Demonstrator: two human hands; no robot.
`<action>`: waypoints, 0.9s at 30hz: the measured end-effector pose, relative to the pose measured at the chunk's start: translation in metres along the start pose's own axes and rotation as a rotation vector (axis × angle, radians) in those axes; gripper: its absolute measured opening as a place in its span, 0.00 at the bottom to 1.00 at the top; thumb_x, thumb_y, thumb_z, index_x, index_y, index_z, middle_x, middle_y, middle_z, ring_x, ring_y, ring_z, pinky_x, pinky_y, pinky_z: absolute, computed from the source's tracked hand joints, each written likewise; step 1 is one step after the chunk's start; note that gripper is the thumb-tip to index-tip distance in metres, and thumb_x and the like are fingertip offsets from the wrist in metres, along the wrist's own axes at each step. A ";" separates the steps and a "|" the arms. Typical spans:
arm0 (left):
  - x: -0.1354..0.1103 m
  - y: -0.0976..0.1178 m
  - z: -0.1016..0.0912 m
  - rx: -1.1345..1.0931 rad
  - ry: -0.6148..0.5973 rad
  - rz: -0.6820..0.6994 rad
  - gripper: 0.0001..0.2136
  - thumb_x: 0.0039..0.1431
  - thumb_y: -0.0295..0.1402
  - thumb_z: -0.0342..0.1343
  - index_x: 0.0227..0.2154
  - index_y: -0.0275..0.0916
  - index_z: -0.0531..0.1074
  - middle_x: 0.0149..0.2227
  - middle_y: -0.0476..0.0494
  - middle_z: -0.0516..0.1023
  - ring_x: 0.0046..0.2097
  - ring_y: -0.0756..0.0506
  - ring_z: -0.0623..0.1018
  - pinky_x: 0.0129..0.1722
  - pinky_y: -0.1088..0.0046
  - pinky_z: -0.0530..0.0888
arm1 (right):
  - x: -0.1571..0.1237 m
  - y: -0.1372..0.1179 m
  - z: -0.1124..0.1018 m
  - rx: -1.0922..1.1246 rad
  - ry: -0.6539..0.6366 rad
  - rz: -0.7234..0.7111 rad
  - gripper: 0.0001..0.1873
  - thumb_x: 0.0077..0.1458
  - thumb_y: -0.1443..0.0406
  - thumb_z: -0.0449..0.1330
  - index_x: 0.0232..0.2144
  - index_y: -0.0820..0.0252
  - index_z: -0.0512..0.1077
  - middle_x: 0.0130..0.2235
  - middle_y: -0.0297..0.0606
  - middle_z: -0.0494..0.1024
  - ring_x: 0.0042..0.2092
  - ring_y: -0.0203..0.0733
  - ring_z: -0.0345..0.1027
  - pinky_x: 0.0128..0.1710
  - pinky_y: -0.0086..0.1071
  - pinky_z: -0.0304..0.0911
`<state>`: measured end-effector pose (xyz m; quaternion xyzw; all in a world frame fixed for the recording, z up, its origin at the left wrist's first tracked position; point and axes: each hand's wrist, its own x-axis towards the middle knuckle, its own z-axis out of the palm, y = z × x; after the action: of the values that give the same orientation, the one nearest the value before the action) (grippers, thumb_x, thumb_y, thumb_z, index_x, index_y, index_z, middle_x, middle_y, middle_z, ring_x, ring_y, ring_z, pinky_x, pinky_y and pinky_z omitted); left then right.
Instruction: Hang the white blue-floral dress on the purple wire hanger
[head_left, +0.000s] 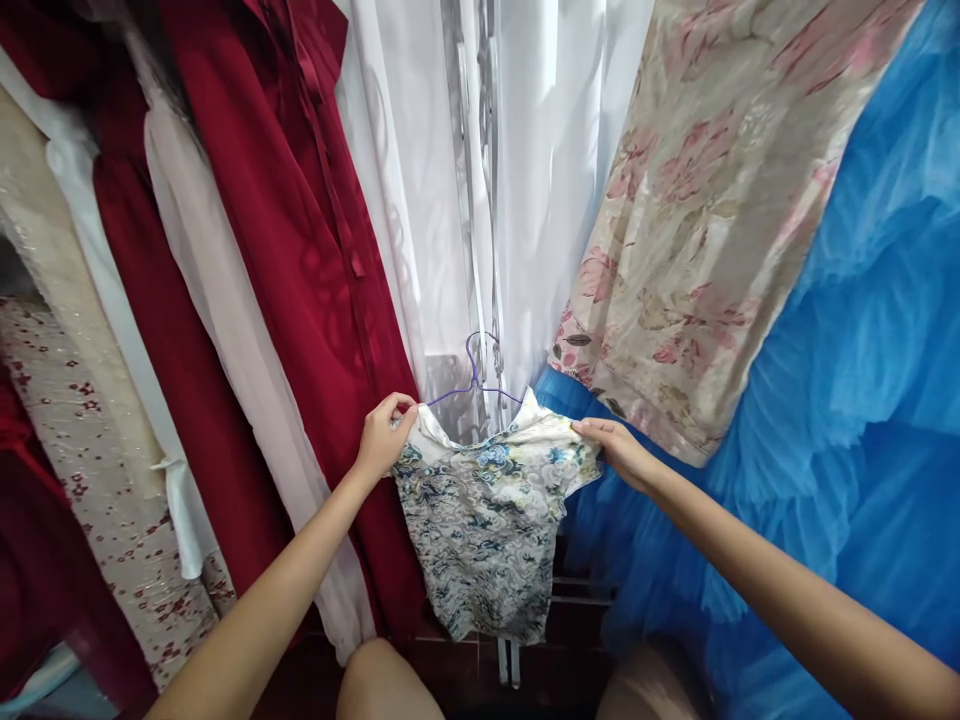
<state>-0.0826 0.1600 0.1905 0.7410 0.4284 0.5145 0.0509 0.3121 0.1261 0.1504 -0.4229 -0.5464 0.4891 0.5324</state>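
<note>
A small short-sleeved blouse [487,540] with a blue, grey and yellow floral print hangs upright on a thin purple wire hanger [474,375] in front of me. My left hand [388,432] pinches the blouse at its left shoulder, thumb and fingers pressed together on the cloth. At the opposite sleeve, my right hand [619,448] grips the fabric edge between thumb and fingers. Both arms are stretched forward, and the cloth is spread between them. Whatever the hanger's hook rests on cannot be made out clearly.
Dark red dresses [277,230] and a pale pink garment [225,250] hang at left. White curtains [420,180] hang behind the hanger. A beige floral garment [697,230] and a ruffled blue tulle dress [847,440] fill the right. Metal legs [510,662] stand on the dark floor.
</note>
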 end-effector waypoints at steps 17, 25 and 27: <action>-0.009 0.047 0.032 -0.644 0.170 -0.349 0.34 0.67 0.61 0.30 0.22 0.40 0.67 0.16 0.51 0.56 0.20 0.50 0.58 0.24 0.71 0.58 | -0.074 -0.061 0.093 -0.562 -0.444 -0.459 0.28 0.58 0.52 0.65 0.58 0.53 0.72 0.58 0.45 0.74 0.61 0.55 0.66 0.63 0.49 0.58; -0.015 0.129 0.062 -1.213 -0.432 -0.461 0.20 0.57 0.52 0.60 0.31 0.37 0.70 0.26 0.47 0.73 0.28 0.49 0.74 0.32 0.70 0.73 | -0.058 -0.016 0.059 -0.089 -0.327 0.026 0.26 0.56 0.43 0.62 0.25 0.60 0.71 0.23 0.33 0.73 0.25 0.37 0.65 0.25 0.29 0.61; -0.025 0.121 0.060 -1.212 -0.436 -0.445 0.19 0.51 0.42 0.67 0.43 0.38 0.73 0.45 0.39 0.79 0.44 0.42 0.80 0.44 0.64 0.77 | -0.071 -0.018 0.039 0.064 -0.121 0.050 0.24 0.51 0.45 0.67 0.24 0.59 0.72 0.22 0.34 0.74 0.22 0.37 0.64 0.22 0.30 0.59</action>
<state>0.0337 0.0888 0.2075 0.5626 0.1865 0.4799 0.6468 0.2798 0.0501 0.1576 -0.3888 -0.5511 0.5440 0.4992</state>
